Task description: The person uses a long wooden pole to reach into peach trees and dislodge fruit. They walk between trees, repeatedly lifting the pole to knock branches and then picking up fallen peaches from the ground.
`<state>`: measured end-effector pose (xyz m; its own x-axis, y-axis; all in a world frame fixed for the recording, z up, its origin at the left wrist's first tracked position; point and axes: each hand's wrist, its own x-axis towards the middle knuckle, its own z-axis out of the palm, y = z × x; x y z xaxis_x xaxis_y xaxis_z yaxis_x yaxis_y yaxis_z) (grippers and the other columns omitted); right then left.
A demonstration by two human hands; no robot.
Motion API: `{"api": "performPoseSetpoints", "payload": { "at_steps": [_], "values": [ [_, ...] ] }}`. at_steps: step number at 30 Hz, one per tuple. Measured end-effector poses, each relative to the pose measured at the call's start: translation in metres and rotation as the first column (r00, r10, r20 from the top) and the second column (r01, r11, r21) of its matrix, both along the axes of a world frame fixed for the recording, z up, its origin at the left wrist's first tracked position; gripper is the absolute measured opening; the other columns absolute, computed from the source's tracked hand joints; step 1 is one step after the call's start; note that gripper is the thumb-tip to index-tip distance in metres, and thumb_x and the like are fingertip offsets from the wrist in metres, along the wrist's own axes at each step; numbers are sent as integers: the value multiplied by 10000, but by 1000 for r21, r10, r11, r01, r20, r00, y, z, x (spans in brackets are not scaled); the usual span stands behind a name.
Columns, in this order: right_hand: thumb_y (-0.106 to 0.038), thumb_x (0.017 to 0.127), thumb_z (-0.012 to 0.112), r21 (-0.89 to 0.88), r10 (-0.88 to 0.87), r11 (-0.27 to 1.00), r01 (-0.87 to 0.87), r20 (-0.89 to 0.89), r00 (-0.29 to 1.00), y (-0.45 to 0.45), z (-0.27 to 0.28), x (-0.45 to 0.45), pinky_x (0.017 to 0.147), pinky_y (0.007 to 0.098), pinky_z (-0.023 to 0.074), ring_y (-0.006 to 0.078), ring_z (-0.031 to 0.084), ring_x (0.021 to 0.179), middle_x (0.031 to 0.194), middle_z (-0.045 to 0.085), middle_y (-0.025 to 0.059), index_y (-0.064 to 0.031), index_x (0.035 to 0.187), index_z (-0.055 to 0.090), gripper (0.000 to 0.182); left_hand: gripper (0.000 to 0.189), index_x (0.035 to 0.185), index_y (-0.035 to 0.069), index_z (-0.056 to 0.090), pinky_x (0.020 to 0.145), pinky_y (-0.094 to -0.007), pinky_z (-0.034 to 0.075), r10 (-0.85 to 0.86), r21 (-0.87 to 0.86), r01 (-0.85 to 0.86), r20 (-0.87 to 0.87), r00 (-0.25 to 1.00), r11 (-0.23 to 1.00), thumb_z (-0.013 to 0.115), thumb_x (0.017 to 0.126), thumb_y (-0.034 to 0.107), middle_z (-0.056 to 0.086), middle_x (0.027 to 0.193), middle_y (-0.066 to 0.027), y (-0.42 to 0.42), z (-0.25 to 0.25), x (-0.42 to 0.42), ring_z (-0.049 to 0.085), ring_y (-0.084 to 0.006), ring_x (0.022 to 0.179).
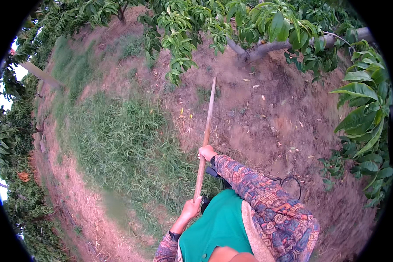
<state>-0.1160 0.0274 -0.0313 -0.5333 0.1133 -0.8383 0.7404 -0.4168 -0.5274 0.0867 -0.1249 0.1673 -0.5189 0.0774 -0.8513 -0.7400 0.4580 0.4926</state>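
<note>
A long wooden pole [209,118] slants up and away from my body over grass and bare soil. Near its lower end my left hand [191,208] is closed around the wood. Further up the shaft, my right hand [207,152] grips it too. The pole's far end stands over brown soil below the trees; no tool head can be made out on it.
A tree's grey trunk [265,50] and leafy branches [180,39] reach in from the top. More leaves [363,121] hang at the right. Green grass [118,131] covers the left middle. A thin dark cable [296,179] loops beside my right sleeve.
</note>
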Motion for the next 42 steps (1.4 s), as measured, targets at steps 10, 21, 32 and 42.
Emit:
{"api": "performPoseSetpoints", "payload": {
  "at_steps": [10, 21, 32, 42],
  "values": [
    [-49, 806, 530, -188, -59, 981, 40, -94, 994, -1, 4, -7, 462, 393, 468, 229, 524, 483, 591, 519, 93, -7, 708, 505, 109, 446, 694, 38, 562, 463, -262, 395, 60, -32, -64, -99, 993, 997, 572, 890, 438, 539, 570, -18, -3, 31, 17, 500, -94, 493],
    [-100, 847, 540, -124, -90, 991, 53, -314, 945, 35, 35, -85, 412, 346, 464, 185, 532, 458, 586, 526, 68, -4, 788, 493, 122, 428, 654, 84, 474, 343, -265, 313, 173, 168, -140, -207, 963, 976, 552, 908, 420, 465, 484, 3, 33, -46, -69, 417, -98, 355],
    [-154, 848, 593, -174, 96, 980, -99, -24, 995, 15, -15, -25, 510, 391, 517, 214, 573, 551, 636, 554, 80, -25, 836, 534, 142, 444, 745, 57, 585, 456, -238, 345, -11, -28, 11, -5, 1000, 1000, 518, 920, 460, 509, 576, 11, -1, 21, 19, 443, -76, 485],
    [-44, 812, 501, -327, -77, 939, 103, 90, 993, -59, -80, 44, 430, 404, 433, 229, 485, 464, 587, 483, 87, -49, 718, 459, 103, 398, 748, 51, 596, 477, -240, 362, 316, -46, -313, 131, 940, 949, 540, 922, 405, 512, 584, 18, -62, 45, 106, 459, -72, 521]
  ]
}}
